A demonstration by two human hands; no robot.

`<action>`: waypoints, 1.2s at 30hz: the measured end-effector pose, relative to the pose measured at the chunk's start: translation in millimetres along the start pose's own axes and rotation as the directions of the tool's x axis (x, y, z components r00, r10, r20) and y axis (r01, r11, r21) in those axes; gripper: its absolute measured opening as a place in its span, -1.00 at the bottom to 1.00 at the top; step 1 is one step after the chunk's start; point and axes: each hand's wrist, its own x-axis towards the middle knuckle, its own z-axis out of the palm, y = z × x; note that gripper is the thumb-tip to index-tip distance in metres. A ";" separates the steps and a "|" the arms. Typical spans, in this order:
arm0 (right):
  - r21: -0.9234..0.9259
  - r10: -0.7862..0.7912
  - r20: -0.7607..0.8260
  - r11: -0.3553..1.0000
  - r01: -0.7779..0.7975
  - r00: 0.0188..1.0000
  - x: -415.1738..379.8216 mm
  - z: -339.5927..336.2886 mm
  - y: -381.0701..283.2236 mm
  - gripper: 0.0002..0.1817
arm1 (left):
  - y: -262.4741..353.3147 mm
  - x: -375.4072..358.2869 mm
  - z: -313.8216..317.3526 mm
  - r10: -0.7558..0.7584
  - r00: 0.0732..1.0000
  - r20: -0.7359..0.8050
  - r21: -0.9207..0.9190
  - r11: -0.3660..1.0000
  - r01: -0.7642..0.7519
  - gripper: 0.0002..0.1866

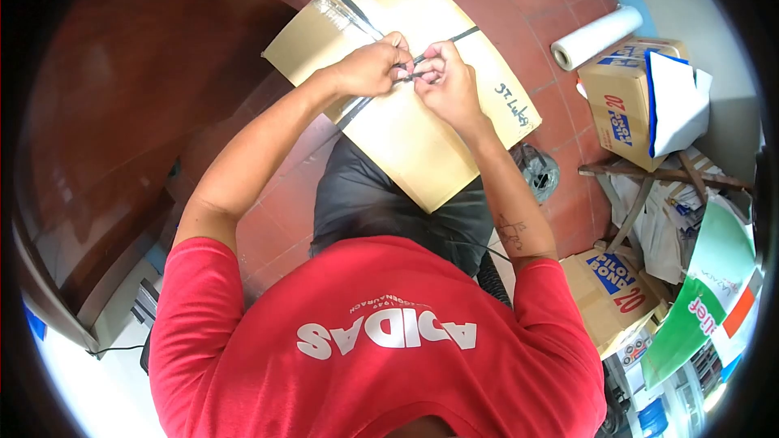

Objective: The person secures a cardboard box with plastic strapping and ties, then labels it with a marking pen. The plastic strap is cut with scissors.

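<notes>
A large tan cardboard box (406,142) lies tilted across my lap, with handwriting in black marker near its right corner. Black strapping (350,4) runs over the box in two directions and crosses near its middle. At that crossing my left hand (375,67) is closed, pinching the strap from the left. My right hand (448,85) pinches the strap from the right, its fingers curled and almost touching the left fingertips. The fingers partly cover the crossing, so I cannot make out whether a knot is there. Clear tape shines on the upper left of the box.
A dark wooden table (122,113) stands on the left. To the right are a white roll (596,36), a printed carton (621,105) on a wooden stand (649,182), and another carton (613,296) lower down. A coil of strapping (539,172) lies on the red tiled floor (560,126).
</notes>
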 end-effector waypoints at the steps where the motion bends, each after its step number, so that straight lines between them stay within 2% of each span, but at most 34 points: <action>1: -0.002 0.001 -0.001 1.000 -0.001 1.000 -5.8 3.3 1.6 -0.57 | -0.7 2.4 -1.1 0.002 1.000 0.000 -0.001 1.000 -0.002 -0.84; 3: 0.008 -0.105 -0.139 0.994 0.107 0.985 -24.4 15.7 5.9 -0.66 | -0.4 4.6 -4.2 -0.077 0.993 0.084 -0.188 0.978 0.092 -0.85; 4: 0.008 -0.104 -0.136 0.994 0.106 0.985 -30.8 21.7 7.7 -0.66 | 0.5 5.1 -4.3 -0.078 0.993 0.083 -0.189 0.978 0.093 -0.85; 6: -0.133 -0.324 -0.278 0.945 0.298 0.904 -36.5 33.3 11.7 -0.68 | 1.8 6.5 -6.5 -0.142 0.978 0.150 -0.266 0.947 0.178 -0.90; 7: -0.158 -0.309 -0.353 0.950 0.269 0.883 -33.9 36.4 13.3 -0.71 | -0.3 7.1 -7.2 -0.146 0.978 0.149 -0.266 0.947 0.182 -0.90; 10: -0.200 -0.307 -0.336 0.947 0.251 0.890 -29.6 36.7 20.2 -0.73 | -0.3 8.7 -2.8 -0.124 0.984 0.130 -0.189 0.971 0.147 -0.91; 12: -0.198 -0.320 -0.358 0.944 0.264 0.877 -21.1 39.9 22.6 -0.77 | 3.3 8.3 -4.4 -0.201 0.972 0.124 -0.200 0.954 0.223 -0.92; 14: -0.186 -0.328 -0.373 0.943 0.276 0.868 -18.7 42.6 22.3 -0.80 | 2.1 10.3 -5.3 -0.197 0.973 0.123 -0.191 0.957 0.218 -0.92; 17: -0.287 -0.396 -0.351 0.908 0.304 0.849 -18.3 39.4 18.0 -0.86 | 1.3 9.8 -4.4 -0.181 0.979 0.091 -0.167 0.967 0.194 -0.93; 19: -0.369 -0.365 -0.250 0.892 0.260 0.897 -16.2 35.0 15.7 -0.92 | 1.1 11.7 0.5 -0.165 0.984 0.063 -0.153 0.973 0.173 -0.94; 21: -0.383 -0.349 -0.222 0.890 0.248 0.910 -15.0 31.6 12.9 -0.94 | -0.3 12.6 5.8 -0.258 0.965 -0.044 -0.255 0.937 0.239 -0.94; 22: -0.395 -0.334 -0.189 0.887 0.240 0.923 -13.4 30.3 10.9 -0.97 | 0.6 12.6 6.5 -0.258 0.965 -0.047 -0.254 0.938 0.238 -0.94; 24: -0.406 -0.297 -0.150 0.888 0.215 0.943 -11.0 24.8 7.9 -0.98 | 2.1 12.8 9.7 -0.220 0.962 -0.159 -0.132 0.971 0.201 -0.92; 25: -0.417 -0.254 -0.114 0.889 0.186 0.960 -11.1 21.6 9.0 -0.98 | -0.7 13.2 12.0 -0.219 0.963 -0.159 -0.131 0.971 0.200 -0.92; 27: -0.446 -0.234 -0.063 0.876 0.182 0.970 -9.7 15.5 12.8 -0.98 | -7.9 10.6 16.5 -0.084 0.926 -0.368 0.049 0.993 0.110 -0.90; 28: -0.475 -0.214 -0.013 0.861 0.182 0.977 -8.5 12.4 13.0 -0.98 | -10.0 7.0 11.4 -0.085 0.927 -0.365 0.050 0.993 0.110 -0.90; 30: -0.502 -0.220 0.018 0.842 0.199 0.975 -5.7 8.8 12.2 -0.98 | -16.0 -2.2 -4.2 -0.160 0.868 -0.471 0.136 0.959 0.250 -0.88; 31: -0.525 -0.224 0.047 0.824 0.215 0.974 -4.7 8.8 6.9 -0.97 | -11.2 -6.1 -0.4 -0.077 0.861 -0.502 0.199 0.959 0.202 -0.87; 34: -0.558 -0.122 0.138 0.810 0.179 0.983 0.7 -3.3 -10.6 -0.96 | -4.4 -4.3 -3.2 -0.077 0.853 -0.516 0.199 0.958 0.207 -0.87; 36: -0.554 -0.164 0.142 0.804 0.216 0.976 4.3 -14.0 -15.0 -0.94 | -6.6 -6.7 -5.7 -0.091 0.849 -0.520 0.165 0.965 0.205 -0.86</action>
